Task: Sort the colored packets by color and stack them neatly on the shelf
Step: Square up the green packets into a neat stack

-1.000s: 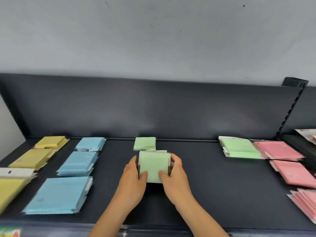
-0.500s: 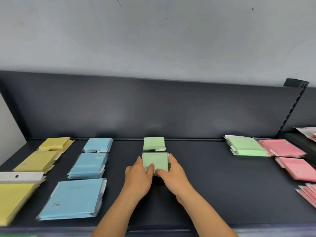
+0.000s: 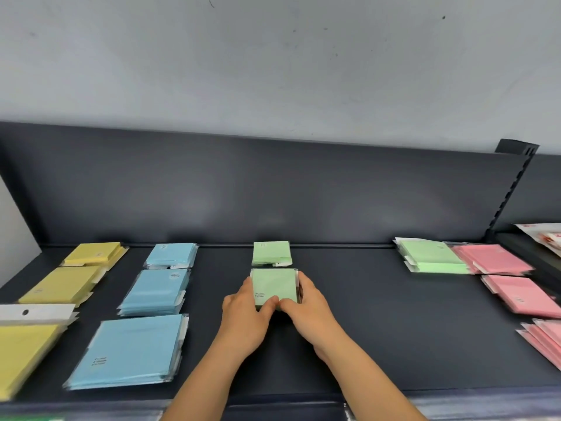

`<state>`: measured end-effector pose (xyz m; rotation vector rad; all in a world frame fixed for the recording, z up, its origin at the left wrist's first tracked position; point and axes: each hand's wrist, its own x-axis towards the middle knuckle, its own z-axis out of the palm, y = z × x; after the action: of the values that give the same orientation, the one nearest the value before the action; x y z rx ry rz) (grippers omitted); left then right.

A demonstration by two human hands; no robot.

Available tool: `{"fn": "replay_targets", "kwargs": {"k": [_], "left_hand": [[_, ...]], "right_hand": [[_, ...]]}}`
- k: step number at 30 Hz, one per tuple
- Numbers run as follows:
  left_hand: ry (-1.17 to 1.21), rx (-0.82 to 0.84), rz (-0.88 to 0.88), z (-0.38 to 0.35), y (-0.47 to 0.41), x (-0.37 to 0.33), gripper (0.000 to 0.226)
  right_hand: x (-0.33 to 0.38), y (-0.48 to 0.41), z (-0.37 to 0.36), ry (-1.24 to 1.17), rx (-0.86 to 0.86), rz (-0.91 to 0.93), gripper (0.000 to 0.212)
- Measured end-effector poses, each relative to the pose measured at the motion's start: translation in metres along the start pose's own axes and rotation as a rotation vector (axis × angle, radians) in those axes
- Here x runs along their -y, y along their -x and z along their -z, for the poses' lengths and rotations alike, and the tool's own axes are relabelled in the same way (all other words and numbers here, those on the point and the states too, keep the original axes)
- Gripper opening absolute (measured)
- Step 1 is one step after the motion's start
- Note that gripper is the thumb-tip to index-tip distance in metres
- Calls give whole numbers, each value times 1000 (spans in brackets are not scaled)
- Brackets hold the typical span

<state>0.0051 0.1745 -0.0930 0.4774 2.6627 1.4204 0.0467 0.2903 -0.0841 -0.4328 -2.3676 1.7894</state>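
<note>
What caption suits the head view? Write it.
Left hand and right hand grip a green stack on the shelf.

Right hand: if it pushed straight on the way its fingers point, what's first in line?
Likely the rear green stack, just behind the held green stack the right hand grips; depth is unclear.

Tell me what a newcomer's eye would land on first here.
The left hand and right hand grip a small green stack at the middle of the dark shelf. To their left run blue stacks; pink stacks lie at the right edge.
</note>
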Motion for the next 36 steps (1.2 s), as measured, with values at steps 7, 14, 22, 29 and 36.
{"fn": "replay_targets", "kwargs": {"k": [7, 14, 22, 29, 36], "left_hand": [[-51, 4, 87, -1, -5, -8, 44], [-220, -108, 43, -6, 3, -34, 81], [-46, 188, -219, -65, 8, -114, 74], [-117, 475, -117, -145, -35, -172, 73], [-93, 407, 82, -210, -81, -194, 44]], "right_hand": [[8, -6, 4, -8, 62, -60, 50], [12, 0, 45, 94, 3, -75, 73], [11, -4, 196, 335, -267, -6, 63], [-10, -22, 302, 586, -276, -91, 58], [-20, -66, 341, 654, -159, -89, 68]]}}
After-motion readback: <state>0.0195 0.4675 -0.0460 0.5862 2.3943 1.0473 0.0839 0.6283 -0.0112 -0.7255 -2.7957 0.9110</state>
